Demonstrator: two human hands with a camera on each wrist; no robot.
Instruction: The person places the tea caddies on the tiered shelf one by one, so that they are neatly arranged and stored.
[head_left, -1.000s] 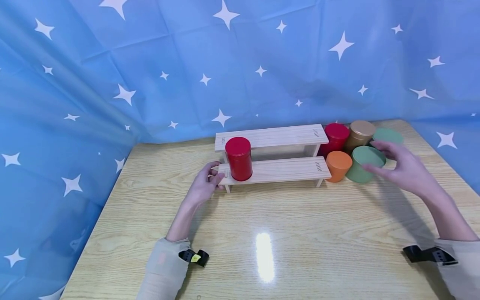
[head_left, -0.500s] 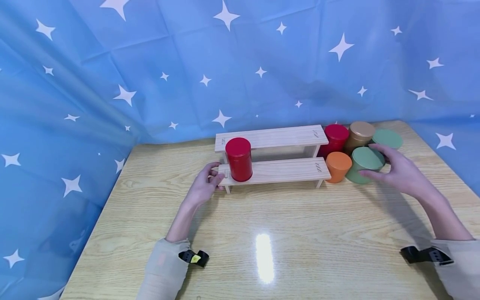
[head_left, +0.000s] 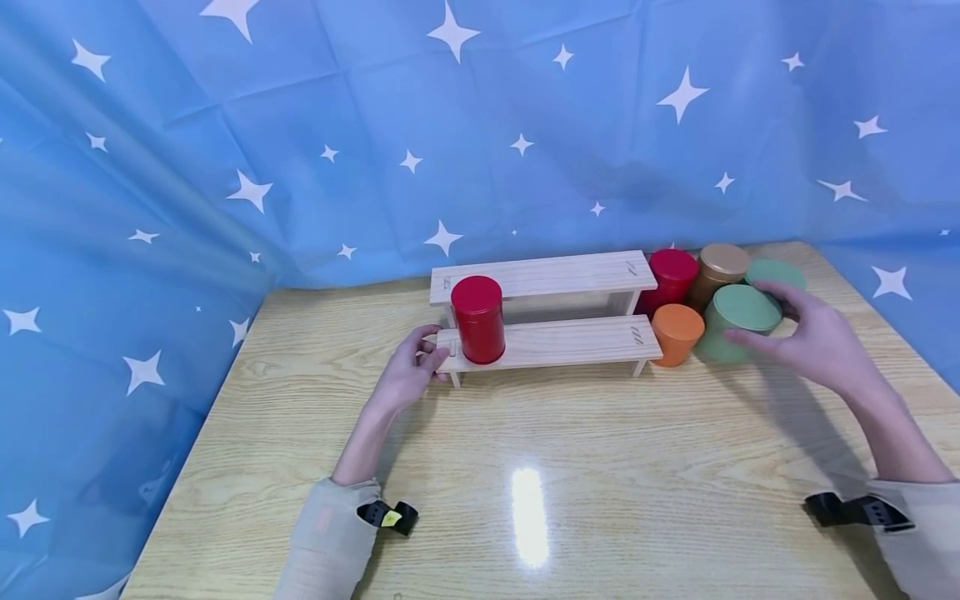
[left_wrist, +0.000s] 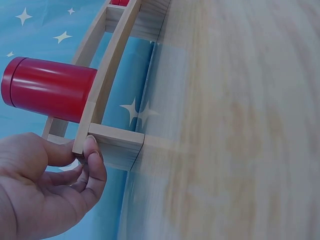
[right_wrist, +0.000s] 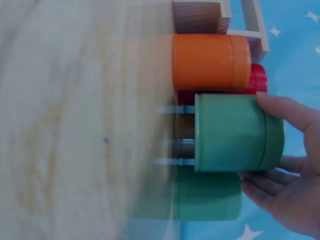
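Red tin (head_left: 480,321) stands on shelf (head_left: 570,342); left hand (head_left: 408,371) pinches shelf's end; right hand (head_left: 817,337) grips green tin (head_left: 738,315), raised; four tins (head_left: 677,333) unshelved.

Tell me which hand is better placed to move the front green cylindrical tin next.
Probably the right hand: it grips the green tin, while the left hand holds the pale wooden two-tier shelf.

a set-up tabletop corner, this, with blue cloth (head_left: 480,100) printed with white stars (head_left: 682,94) draped right across the top of the frame and down the left, creases showing! below it, a wood-grain table (head_left: 637,467), a bright reflection (head_left: 530,517) glaring at lower centre. black straps (head_left: 373,512) on pale sleeves (head_left: 330,533), lower left and lower right. home, lab, office? can't tell which.
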